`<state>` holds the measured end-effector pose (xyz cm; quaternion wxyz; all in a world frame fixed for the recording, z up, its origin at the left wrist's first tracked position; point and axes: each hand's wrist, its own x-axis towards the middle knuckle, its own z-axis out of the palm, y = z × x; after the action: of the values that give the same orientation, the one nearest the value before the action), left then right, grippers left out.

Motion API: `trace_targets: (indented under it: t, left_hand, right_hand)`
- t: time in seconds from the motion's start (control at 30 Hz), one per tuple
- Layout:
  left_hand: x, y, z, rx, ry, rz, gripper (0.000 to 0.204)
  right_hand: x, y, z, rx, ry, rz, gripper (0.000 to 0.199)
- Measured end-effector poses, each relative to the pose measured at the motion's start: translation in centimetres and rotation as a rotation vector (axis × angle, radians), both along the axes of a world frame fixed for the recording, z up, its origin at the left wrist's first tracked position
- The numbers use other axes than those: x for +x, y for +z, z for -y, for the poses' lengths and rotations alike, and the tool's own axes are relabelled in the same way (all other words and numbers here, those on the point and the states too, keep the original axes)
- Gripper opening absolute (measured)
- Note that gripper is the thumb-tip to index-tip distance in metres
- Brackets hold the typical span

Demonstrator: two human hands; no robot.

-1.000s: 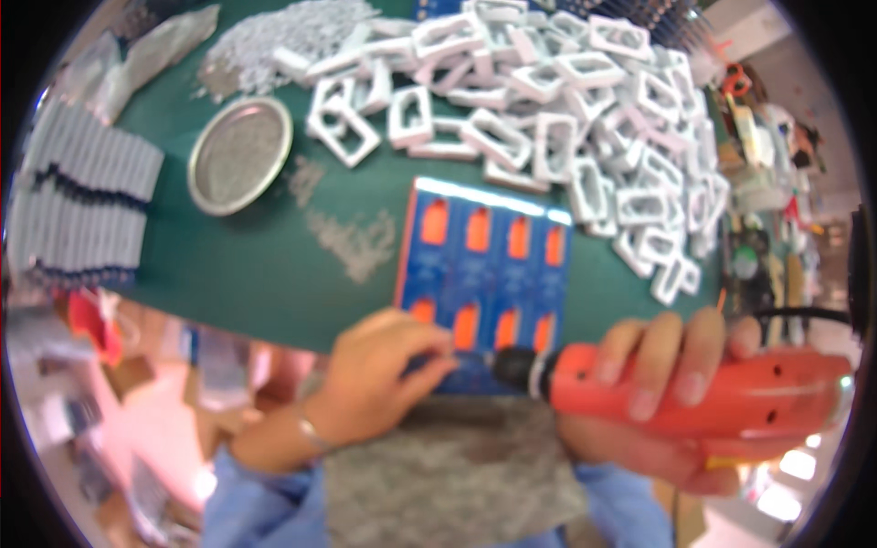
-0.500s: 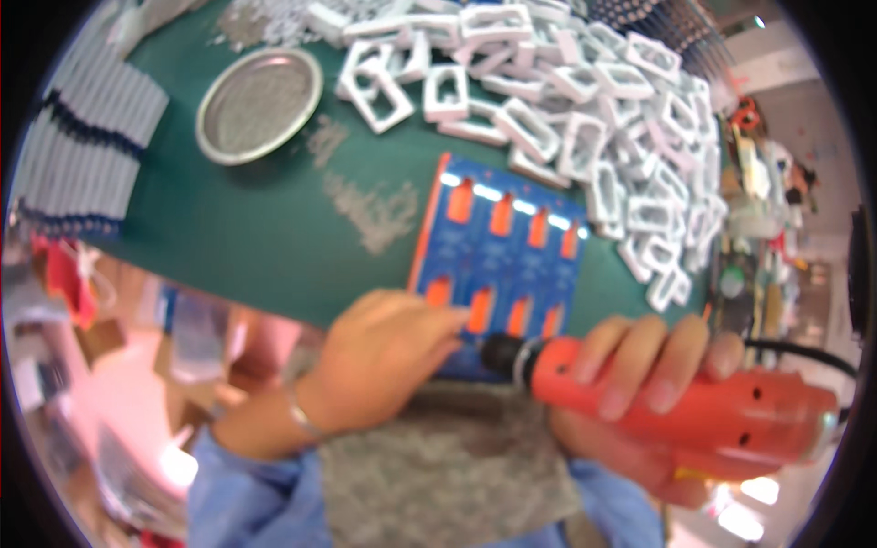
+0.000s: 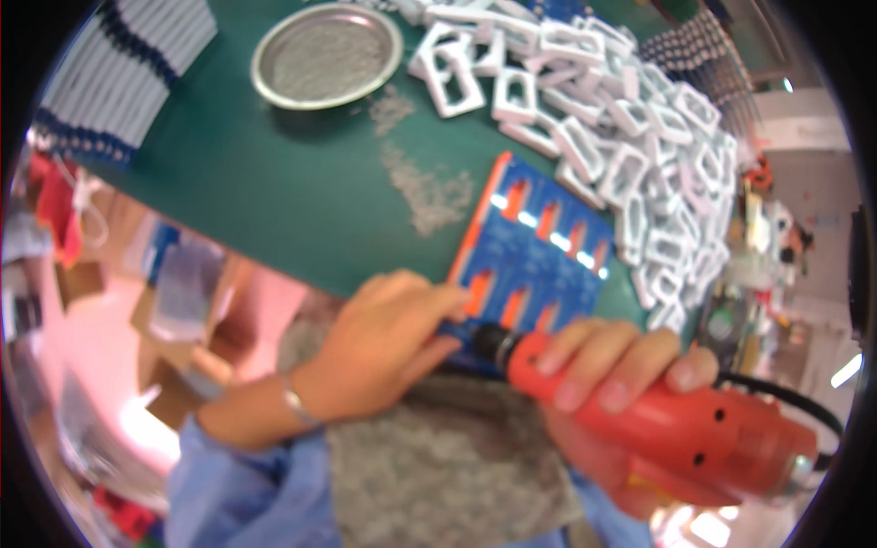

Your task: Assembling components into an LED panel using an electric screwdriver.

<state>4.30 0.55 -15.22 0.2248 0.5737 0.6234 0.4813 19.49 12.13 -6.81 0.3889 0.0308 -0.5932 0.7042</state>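
My right hand (image 3: 621, 361) wraps round a red electric screwdriver (image 3: 708, 429), which lies nearly level with its black nose pointing left. The nose is close to the fingertips of my left hand (image 3: 361, 342), where thumb and forefinger are pinched together. What they pinch is too blurred and hidden to make out. Both hands are at the near edge of a blue board (image 3: 534, 242) with an orange side and two rows of orange slots. The screwdriver and my right hand cover part of that edge.
Loose white rectangular frames (image 3: 626, 169) are heaped beyond and right of the board. A round metal dish (image 3: 311, 104) of small pieces stands at the far left, with more scattered on the green table (image 3: 247, 201). Stacked grey-white parts (image 3: 110, 82) line the left side. A black cable trails from the screwdriver.
The view has shifted, so the dish and board appear farther right. The screwdriver's nose has moved left with my right hand, closer to my left fingertips. My left hand keeps its pinch.
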Motion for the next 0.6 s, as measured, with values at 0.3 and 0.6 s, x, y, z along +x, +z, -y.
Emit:
trace_targets:
  t: [0.3,0.6]
  left_hand:
    - [0.0,-0.7,0.1,0.061,0.015,-0.043,0.053]
    - [0.0,-1.0,0.2,-0.023,-0.011,0.014,0.057]
  right_hand:
    - [-1.0,0.0,-0.1,0.164,-0.001,0.063,0.071]
    - [-1.9,0.4,-0.6,0.191,0.145,0.123,0.066]
